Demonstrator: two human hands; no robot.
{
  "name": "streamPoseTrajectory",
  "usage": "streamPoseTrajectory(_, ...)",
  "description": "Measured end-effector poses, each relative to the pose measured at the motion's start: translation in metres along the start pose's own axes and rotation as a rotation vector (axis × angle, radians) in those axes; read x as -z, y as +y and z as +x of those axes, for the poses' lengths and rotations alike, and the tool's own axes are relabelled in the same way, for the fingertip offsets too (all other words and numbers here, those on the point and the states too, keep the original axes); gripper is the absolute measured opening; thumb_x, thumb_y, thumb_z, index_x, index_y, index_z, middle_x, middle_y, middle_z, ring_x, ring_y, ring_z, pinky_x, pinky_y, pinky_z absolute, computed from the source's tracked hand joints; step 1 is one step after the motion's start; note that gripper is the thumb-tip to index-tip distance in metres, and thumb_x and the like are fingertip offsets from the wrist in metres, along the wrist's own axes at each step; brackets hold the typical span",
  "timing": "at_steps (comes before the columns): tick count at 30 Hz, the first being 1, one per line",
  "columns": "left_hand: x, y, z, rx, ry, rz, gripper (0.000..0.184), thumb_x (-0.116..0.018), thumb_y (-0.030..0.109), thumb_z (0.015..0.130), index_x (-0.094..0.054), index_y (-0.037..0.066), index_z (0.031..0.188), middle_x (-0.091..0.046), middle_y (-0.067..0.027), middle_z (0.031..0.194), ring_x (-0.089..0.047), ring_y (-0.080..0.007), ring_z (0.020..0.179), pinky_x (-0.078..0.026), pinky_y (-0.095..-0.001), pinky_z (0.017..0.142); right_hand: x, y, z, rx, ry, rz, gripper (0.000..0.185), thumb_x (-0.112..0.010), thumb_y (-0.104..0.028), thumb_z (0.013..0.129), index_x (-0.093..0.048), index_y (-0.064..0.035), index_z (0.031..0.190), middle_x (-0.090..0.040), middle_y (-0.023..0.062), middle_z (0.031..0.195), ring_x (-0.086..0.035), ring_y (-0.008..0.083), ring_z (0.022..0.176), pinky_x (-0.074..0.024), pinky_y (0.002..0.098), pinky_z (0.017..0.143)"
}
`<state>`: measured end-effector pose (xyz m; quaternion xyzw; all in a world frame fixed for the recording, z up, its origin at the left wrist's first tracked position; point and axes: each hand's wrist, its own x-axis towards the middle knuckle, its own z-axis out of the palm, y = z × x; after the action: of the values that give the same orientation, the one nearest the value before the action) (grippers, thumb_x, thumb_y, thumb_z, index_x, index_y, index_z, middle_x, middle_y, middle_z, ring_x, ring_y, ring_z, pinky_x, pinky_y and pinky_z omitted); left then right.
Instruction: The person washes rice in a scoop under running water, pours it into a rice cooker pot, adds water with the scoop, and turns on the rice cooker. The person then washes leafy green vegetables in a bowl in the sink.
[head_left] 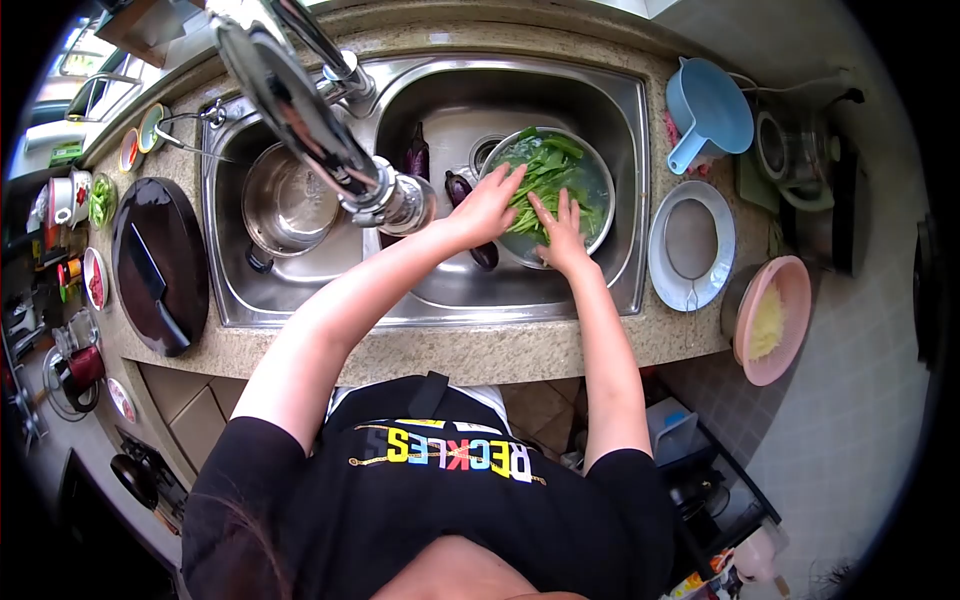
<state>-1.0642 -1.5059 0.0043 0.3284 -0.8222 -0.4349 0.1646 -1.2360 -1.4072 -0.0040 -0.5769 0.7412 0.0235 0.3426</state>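
Observation:
Green leafy vegetables (pixel 550 170) lie in water in a round metal bowl (pixel 608 205) in the right basin of the sink. My left hand (pixel 490 205) rests on the leaves at the bowl's left side, its fingers apart. On the lower middle of the leaves lies my right hand (pixel 562 232), fingers spread. Neither hand is closed around anything. Dark purple eggplants (pixel 458 188) lie beside the bowl in the same basin, one partly under my left forearm. A metal pot (pixel 290 200) stands in the left basin, partly behind the faucet (pixel 330 150).
A knife (pixel 155 285) lies on a dark round board (pixel 190 255) at the left. On the right are a blue strainer (pixel 715 105), a white basin (pixel 660 245) with a sieve (pixel 691 235), and a pink colander (pixel 795 320) holding pale yellow shreds. The faucet overhangs the sink.

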Motion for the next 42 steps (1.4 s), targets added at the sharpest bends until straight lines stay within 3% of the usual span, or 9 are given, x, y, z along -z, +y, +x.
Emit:
streamPoseTrajectory(6, -0.058, -0.027, 0.048, 0.294, -0.058, 0.145, 0.088, -0.065, 0.017, 0.074, -0.012, 0.004, 0.143, -0.027, -0.0388, 0.133, -0.034, -0.0487, 0.122, -0.033, -0.0447, 0.102, -0.032, 0.025, 0.037, -0.008, 0.085, -0.116, 0.071, -0.055, 0.005, 0.073, -0.044, -0.0353, 0.130, -0.020, 0.0131, 0.148, -0.016, 0.0379, 0.136, -0.0250, 0.0632, 0.101)
streamPoseTrajectory(10, -0.065, -0.034, 0.063, 0.480, -0.254, 0.135, 0.105, -0.073, 0.019, 0.067, -0.003, 0.005, 0.144, -0.046, -0.0331, 0.119, -0.051, -0.0421, 0.106, -0.042, -0.0431, 0.091, -0.019, 0.022, 0.034, -0.010, 0.042, -0.062, 0.059, -0.054, 0.003, 0.073, -0.054, -0.0282, 0.122, -0.030, 0.0152, 0.141, -0.023, 0.0375, 0.133, -0.0225, 0.0601, 0.104)
streamPoseTrajectory(13, -0.065, -0.037, 0.068, 0.432, -0.200, 0.234, 0.110, -0.074, 0.021, 0.065, 0.000, 0.006, 0.144, -0.056, -0.0283, 0.108, -0.056, -0.0394, 0.101, -0.044, -0.0416, 0.090, -0.022, 0.020, 0.018, 0.001, 0.391, 0.278, 0.051, -0.056, 0.001, 0.071, -0.058, -0.0194, 0.117, -0.040, 0.0191, 0.131, -0.030, 0.0382, 0.128, -0.0261, 0.0546, 0.104)
streamPoseTrajectory(17, -0.060, -0.033, 0.068, 0.536, -0.318, 0.157, 0.110, -0.075, 0.021, 0.062, -0.003, 0.005, 0.144, -0.056, -0.0263, 0.111, -0.056, -0.0378, 0.103, -0.044, -0.0403, 0.091, -0.031, 0.025, 0.007, -0.298, 0.692, 0.537, 0.061, -0.064, -0.010, 0.072, -0.042, 0.0004, 0.129, -0.045, 0.0250, 0.125, -0.037, 0.0363, 0.125, -0.0324, 0.0400, 0.102)
streamPoseTrajectory(20, -0.066, -0.039, 0.062, 0.595, -0.213, -0.076, 0.100, -0.073, 0.014, 0.062, -0.014, 0.001, 0.141, -0.057, -0.0236, 0.113, -0.058, -0.0337, 0.103, -0.045, -0.0367, 0.090, -0.052, 0.018, 0.037, -0.699, 0.488, 1.404, 0.098, -0.072, -0.040, 0.075, -0.015, 0.0097, 0.138, -0.031, 0.0263, 0.139, -0.036, 0.0317, 0.127, -0.0351, 0.0370, 0.099)
streamPoseTrajectory(24, -0.063, -0.046, 0.055, 0.620, -0.093, -0.596, 0.074, -0.067, -0.002, 0.066, -0.035, 0.001, 0.133, -0.058, -0.0169, 0.110, -0.057, -0.0250, 0.099, -0.046, -0.0317, 0.086, -0.056, 0.004, 0.048, -0.857, 0.490, 1.574, 0.087, -0.075, -0.017, 0.072, -0.021, 0.0077, 0.136, -0.039, 0.0244, 0.131, -0.043, 0.0311, 0.120, -0.0411, 0.0382, 0.094)
streamPoseTrajectory(26, -0.048, -0.030, 0.050, 0.612, -0.086, -0.692, 0.070, -0.065, -0.005, 0.068, -0.035, 0.000, 0.132, -0.057, -0.0158, 0.112, -0.056, -0.0244, 0.101, -0.046, -0.0320, 0.087, -0.053, 0.003, 0.036, -0.552, 0.538, 1.794, 0.070, -0.068, 0.001, 0.073, -0.029, 0.0035, 0.131, -0.047, 0.0201, 0.123, -0.050, 0.0291, 0.111, -0.0443, 0.0372, 0.089)
streamPoseTrajectory(35, -0.022, -0.007, 0.033, 0.360, -0.057, -0.606, 0.075, -0.061, -0.001, 0.078, -0.020, 0.000, 0.141, -0.047, -0.0200, 0.129, -0.051, -0.0254, 0.113, -0.043, -0.0328, 0.093, -0.022, -0.015, -0.011, -0.388, 0.712, 1.494, 0.065, -0.054, 0.009, 0.079, -0.025, -0.0031, 0.136, -0.043, 0.0142, 0.130, -0.047, 0.0248, 0.115, -0.0392, 0.0326, 0.096)
streamPoseTrajectory(42, -0.071, 0.003, 0.026, 0.283, -0.008, 0.370, 0.091, -0.059, 0.002, 0.074, -0.006, 0.018, 0.146, -0.027, -0.0340, 0.127, -0.044, -0.0474, 0.103, -0.040, -0.0497, 0.091, -0.047, -0.033, 0.031, -0.636, 0.483, 0.610, 0.099, -0.065, -0.011, 0.075, 0.004, -0.0255, 0.144, -0.006, 0.0350, 0.141, -0.017, 0.0608, 0.122, -0.0194, 0.0570, 0.104)
